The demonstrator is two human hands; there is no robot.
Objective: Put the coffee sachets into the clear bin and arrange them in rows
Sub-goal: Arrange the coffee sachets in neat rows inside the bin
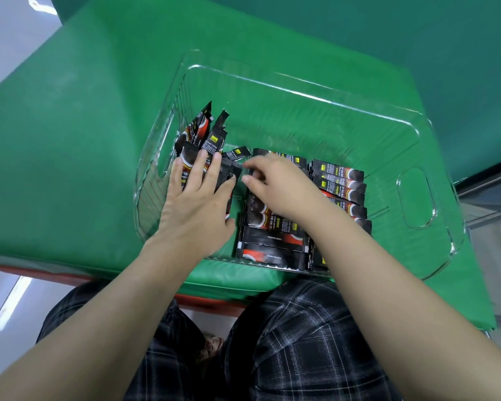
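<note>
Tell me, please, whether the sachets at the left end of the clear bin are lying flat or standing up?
Standing up, tilted: the left sachets lean against the clear bin wall, while the left hand presses flat on them.

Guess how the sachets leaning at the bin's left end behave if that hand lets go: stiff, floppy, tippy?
Likely tippy: the leaning sachets stand propped against the clear bin wall under the left hand. Probably light and bendy: thin flat packets. Glossy film suggests they would slide over each other.

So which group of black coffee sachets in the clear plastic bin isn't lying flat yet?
The leftmost group of black coffee sachets, under the left hand: they tilt up against the clear plastic bin wall, while the other rows lie flat.
</note>
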